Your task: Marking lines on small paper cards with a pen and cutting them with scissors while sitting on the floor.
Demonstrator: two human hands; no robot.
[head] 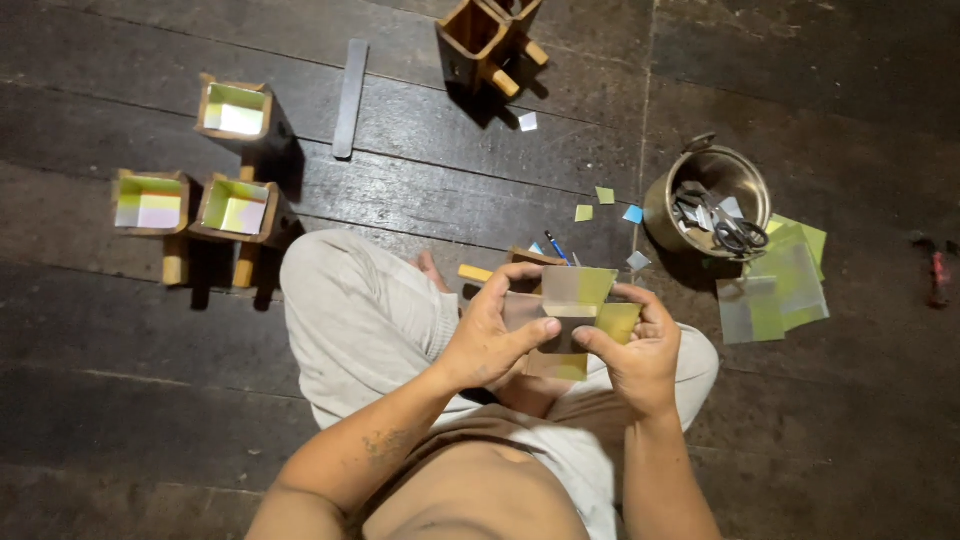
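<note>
On the far left of the dark plank floor (120,400) stand three small wooden boxes lined with pale green and lilac paper — one alone (234,109), two side by side below it (150,201) (236,208), each with a wooden peg leg. A flat grey strip (350,97) lies just right of them, and two unlined boxes (487,40) sit at the top centre.

In the middle, over a bent knee in light trousers (360,320), the left hand (490,335) grips the near side of a folded sheet of translucent green-yellow paper (580,300), thumb pressed across its fold. The right hand (640,350) pinches the sheet's other edge; what lies beneath the paper is hard to make out, possibly another box.

To the right, a metal pot (705,195) holds scissors (730,228), with loose paper sheets (785,290) beside it.
</note>
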